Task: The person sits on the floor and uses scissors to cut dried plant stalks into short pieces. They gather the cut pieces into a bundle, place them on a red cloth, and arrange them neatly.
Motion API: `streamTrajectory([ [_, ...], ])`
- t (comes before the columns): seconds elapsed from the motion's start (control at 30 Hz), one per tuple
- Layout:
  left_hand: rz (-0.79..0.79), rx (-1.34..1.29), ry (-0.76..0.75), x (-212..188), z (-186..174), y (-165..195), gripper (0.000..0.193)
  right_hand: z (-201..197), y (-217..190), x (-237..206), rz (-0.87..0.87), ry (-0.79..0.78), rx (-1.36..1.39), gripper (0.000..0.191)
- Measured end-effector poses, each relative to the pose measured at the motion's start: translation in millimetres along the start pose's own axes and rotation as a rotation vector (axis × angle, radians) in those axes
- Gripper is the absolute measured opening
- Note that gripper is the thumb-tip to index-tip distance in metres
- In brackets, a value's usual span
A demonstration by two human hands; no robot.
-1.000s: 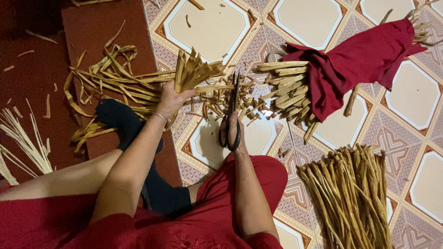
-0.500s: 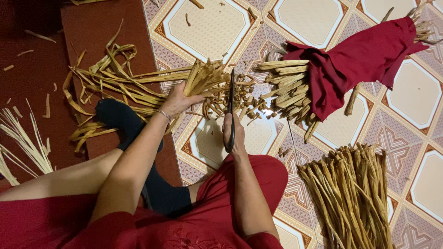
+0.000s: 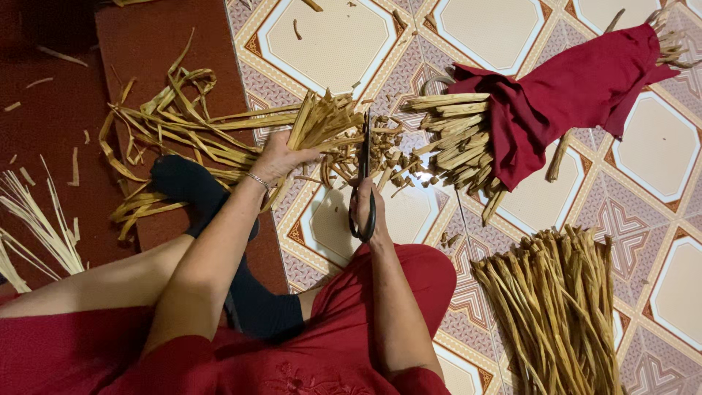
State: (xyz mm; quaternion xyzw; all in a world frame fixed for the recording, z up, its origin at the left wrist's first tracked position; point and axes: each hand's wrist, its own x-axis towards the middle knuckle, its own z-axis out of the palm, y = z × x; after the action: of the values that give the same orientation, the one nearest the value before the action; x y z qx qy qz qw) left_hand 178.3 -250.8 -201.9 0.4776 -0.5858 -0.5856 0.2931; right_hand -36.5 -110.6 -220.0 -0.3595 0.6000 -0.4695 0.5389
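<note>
— Between the knees, over the patterned floor tiles (image 3: 329,44): left hand (image 3: 281,157) wrapped tight round a fistful of flat tan dried plant strips (image 3: 322,124), ends fanned up and right.

— And the right hand (image 3: 365,208)?

— Threaded through the loops of black-handled scissors (image 3: 364,183), grip closed on the handles. Blades pointing up, right against the fanned ends of the strips; whether parted or together, cannot tell.

— Just beyond the blades?

— Scatter of short cut tan bits (image 3: 398,157) on the tile. Further right, bundle of tan stalks wrapped in dark red cloth (image 3: 563,95), cut ends facing the scissors, close but apart.

— Left of the fistful?

— Loose tangle of long curled tan strips (image 3: 168,124) lying across the dark red mat (image 3: 66,110), running under the left hand. Black-socked foot (image 3: 183,183) resting on that tangle. Pale thin slivers (image 3: 33,227) at far left edge.

— Lower right?

— Separate heap of tan stalks (image 3: 563,300) on the tiles, well apart from both hands.
</note>
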Motion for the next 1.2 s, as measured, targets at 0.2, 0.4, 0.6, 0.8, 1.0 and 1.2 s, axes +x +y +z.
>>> streamTrajectory([
  [0.2,-0.017,0.1,0.016,0.4,1.3,0.0,0.031,-3.4,4.5,-2.4,-0.167,0.137,-0.151,0.073],
  [0.4,-0.085,0.071,0.343,16.2,-13.1,17.2,0.035,-10.7,-3.3,4.9,0.023,0.21,0.11,0.074],
  [0.6,-0.16,0.254,0.475,50.8,-31.9,35.3,0.031,-6.0,-9.6,9.5,0.082,0.173,0.08,0.078],
  [0.8,-0.115,0.479,0.537,84.5,-23.3,39.4,0.026,2.2,-8.2,19.5,0.05,0.157,0.041,0.079],
  [1.0,-0.153,0.663,0.425,97.3,-26.3,38.4,0.032,6.7,-8.4,26.5,0.07,0.15,0.041,0.076],
  [1.2,-0.122,0.486,0.431,84.0,-37.8,38.4,0.031,5.2,-7.7,24.4,0.103,0.126,0.074,0.074],
])
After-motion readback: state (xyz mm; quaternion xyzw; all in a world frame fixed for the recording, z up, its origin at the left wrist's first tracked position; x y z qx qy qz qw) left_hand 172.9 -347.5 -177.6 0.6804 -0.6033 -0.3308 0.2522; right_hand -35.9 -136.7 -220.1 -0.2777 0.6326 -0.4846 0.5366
